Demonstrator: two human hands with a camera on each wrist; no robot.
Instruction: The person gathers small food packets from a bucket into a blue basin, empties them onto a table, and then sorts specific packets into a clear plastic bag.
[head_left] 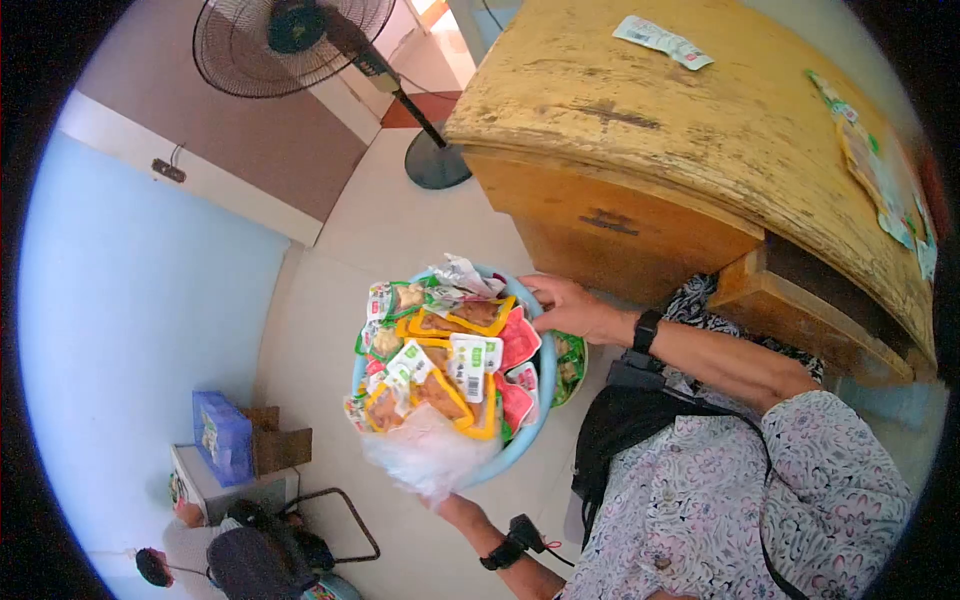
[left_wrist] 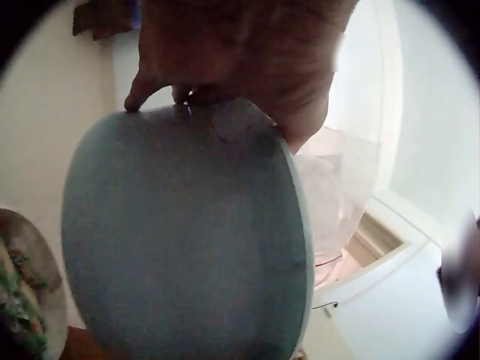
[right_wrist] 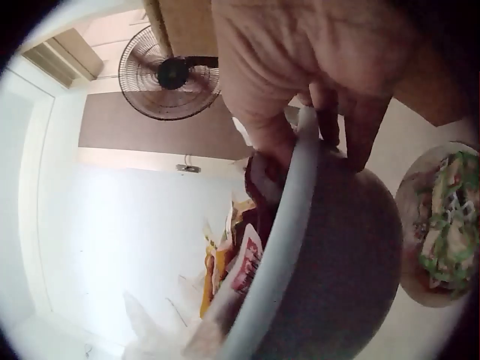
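A light blue basin (head_left: 530,425) heaped with several snack packets (head_left: 455,365) is held up between both hands. My right hand (head_left: 565,300) grips its far rim, thumb inside and fingers outside, as the right wrist view shows: right hand (right_wrist: 300,67), basin (right_wrist: 345,255). My left hand (head_left: 455,505) holds the near rim, partly hidden by a clear plastic bag (head_left: 425,455) hanging over the edge. In the left wrist view the left hand (left_wrist: 247,52) curls its fingers on the basin's edge above the underside of the basin (left_wrist: 187,240), with the plastic bag (left_wrist: 337,195) beside it.
A second bowl (head_left: 572,365) with green packets lies just below the basin, second bowl (right_wrist: 442,225). A worn yellow wooden desk (head_left: 700,130) with loose packets (head_left: 660,42) stands ahead. A standing fan (head_left: 290,40) is at the back. A blue box (head_left: 222,435) sits lower left.
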